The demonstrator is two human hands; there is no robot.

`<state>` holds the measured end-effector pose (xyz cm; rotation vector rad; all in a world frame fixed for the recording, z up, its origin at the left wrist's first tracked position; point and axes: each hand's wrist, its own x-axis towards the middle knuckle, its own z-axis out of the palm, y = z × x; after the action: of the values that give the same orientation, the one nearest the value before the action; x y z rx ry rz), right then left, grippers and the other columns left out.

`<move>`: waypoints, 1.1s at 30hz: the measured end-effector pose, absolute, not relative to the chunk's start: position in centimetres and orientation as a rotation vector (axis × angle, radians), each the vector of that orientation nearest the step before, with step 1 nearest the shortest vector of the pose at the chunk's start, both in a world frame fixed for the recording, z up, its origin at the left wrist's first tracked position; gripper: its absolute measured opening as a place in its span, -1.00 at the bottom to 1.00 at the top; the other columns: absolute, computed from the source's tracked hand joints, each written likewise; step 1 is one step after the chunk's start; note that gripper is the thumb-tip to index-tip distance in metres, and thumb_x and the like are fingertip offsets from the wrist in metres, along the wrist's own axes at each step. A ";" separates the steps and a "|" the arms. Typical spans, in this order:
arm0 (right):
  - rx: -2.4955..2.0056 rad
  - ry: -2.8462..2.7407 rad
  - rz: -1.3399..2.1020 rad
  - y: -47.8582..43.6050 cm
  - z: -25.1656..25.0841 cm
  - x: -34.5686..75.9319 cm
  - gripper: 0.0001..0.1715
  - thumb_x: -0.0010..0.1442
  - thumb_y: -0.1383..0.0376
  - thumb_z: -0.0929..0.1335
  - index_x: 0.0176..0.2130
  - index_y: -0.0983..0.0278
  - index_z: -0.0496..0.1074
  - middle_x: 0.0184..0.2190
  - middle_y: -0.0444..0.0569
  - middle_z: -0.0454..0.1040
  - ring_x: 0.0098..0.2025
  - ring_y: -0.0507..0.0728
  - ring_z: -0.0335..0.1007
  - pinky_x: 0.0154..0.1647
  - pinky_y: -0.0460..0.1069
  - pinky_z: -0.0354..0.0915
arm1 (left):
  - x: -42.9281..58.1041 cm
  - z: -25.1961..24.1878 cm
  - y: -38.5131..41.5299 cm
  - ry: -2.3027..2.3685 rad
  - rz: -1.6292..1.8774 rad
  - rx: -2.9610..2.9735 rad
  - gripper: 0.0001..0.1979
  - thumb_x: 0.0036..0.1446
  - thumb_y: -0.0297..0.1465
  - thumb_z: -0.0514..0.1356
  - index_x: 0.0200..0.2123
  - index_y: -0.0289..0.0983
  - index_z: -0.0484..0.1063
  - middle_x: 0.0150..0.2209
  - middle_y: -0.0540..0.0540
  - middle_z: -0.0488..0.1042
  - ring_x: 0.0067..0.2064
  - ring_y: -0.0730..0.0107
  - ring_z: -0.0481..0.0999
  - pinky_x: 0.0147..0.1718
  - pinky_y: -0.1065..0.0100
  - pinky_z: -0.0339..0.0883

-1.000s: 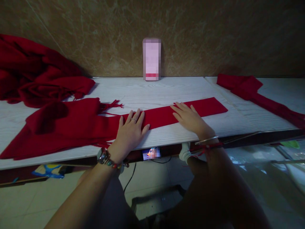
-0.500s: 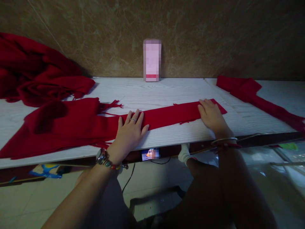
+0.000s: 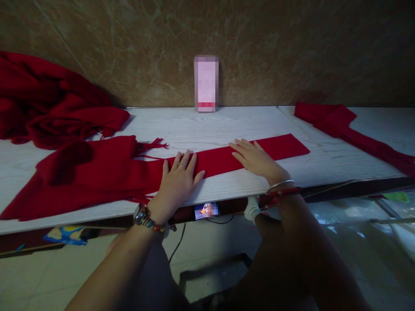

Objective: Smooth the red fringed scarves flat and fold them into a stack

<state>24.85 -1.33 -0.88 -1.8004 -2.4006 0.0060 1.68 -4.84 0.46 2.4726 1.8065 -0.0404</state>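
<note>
**Red scarf strip lies flat under two open palms**

Red wool all across the white table [image 3: 227, 121], and both hands are down on it. The folded scarf strip [image 3: 285, 146] runs long and narrow, left to right along the near part of the table, with its right end tilting a touch toward the far side.

The left hand [image 3: 178, 183] lies palm down with fingers spread, a ring [image 3: 182, 163] showing, on the strip's left stretch close to the near edge. Nothing is gripped; it is an open, flat press. The right hand [image 3: 256, 160] is the same, with fingers extended, palm on the cloth and no pinch, sitting about midway along the strip.

Here is the relation that counts. The strip's squared right end lies bare, off to the right of the right hand and slightly farther back. That hand is clearly the nearer one to it, and the left hand is well apart from it.

On the left the strip meets a broader spread of red cloth [image 3: 84, 172] with a fringe [image 3: 152, 144]. I cannot tell whether it is the same piece or another.

A heap of red scarves [image 3: 55, 108] sits far left. Another scarf [image 3: 350, 129] trails off at the right. A phone [image 3: 206, 84] stands propped against the wall [image 3: 292, 52] at the far edge.
</note>
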 end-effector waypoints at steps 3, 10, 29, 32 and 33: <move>-1.976 -2.220 0.034 -0.3 -1.3 29.6 -0.44 0.31 0.17 0.08 0.23 0.15 0.22 0.26 0.01 0.22 0.30 0.29 0.05 0.22 0.40 0.02 | 1.7 0.5 -4.9 1.795 -0.053 2.463 -0.41 0.32 -0.18 -0.18 0.32 -0.32 -0.05 0.36 -0.19 -0.09 0.35 -0.04 -0.10 0.22 -0.18 -0.08; -2.332 -1.807 0.034 0.0 -1.2 38.0 -0.40 0.27 0.19 0.08 0.20 0.33 0.24 0.26 0.18 0.19 0.30 0.30 0.05 0.24 0.32 0.03 | 1.7 0.5 -5.0 1.810 -0.059 2.470 -0.42 0.33 -0.18 -0.18 0.32 -0.33 -0.03 0.36 -0.18 -0.09 0.35 -0.02 -0.09 0.23 -0.16 -0.08; -2.194 -2.137 0.037 -2.7 -0.2 27.9 -0.40 0.31 0.18 0.05 0.26 0.26 0.15 0.30 0.08 0.12 0.33 0.31 -0.03 0.25 0.37 -0.03 | 1.2 0.2 -4.3 1.782 -0.070 2.501 -0.44 0.31 -0.19 -0.18 0.32 -0.26 -0.02 0.36 -0.17 -0.07 0.35 -0.03 -0.07 0.20 -0.21 -0.05; -2.205 -2.109 0.039 -3.1 -0.6 28.4 -0.39 0.30 0.15 0.04 0.26 0.22 0.15 0.30 0.07 0.13 0.32 0.33 -0.02 0.23 0.39 0.00 | 0.9 0.2 -4.1 1.743 -0.040 2.524 -0.44 0.31 -0.19 -0.18 0.31 -0.26 0.01 0.35 -0.19 -0.05 0.34 -0.06 -0.06 0.18 -0.24 -0.05; -2.195 -2.103 0.035 -3.3 -0.8 28.6 -0.39 0.30 0.14 0.04 0.26 0.20 0.16 0.30 0.06 0.14 0.32 0.33 -0.01 0.23 0.39 0.01 | 0.9 0.2 -4.1 1.731 -0.036 2.525 -0.44 0.31 -0.19 -0.18 0.31 -0.26 0.02 0.35 -0.19 -0.06 0.34 -0.07 -0.06 0.18 -0.25 -0.06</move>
<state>28.64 -3.29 -0.80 -2.1954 -2.1035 0.0352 0.87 -4.08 0.18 2.5253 1.7313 -0.0361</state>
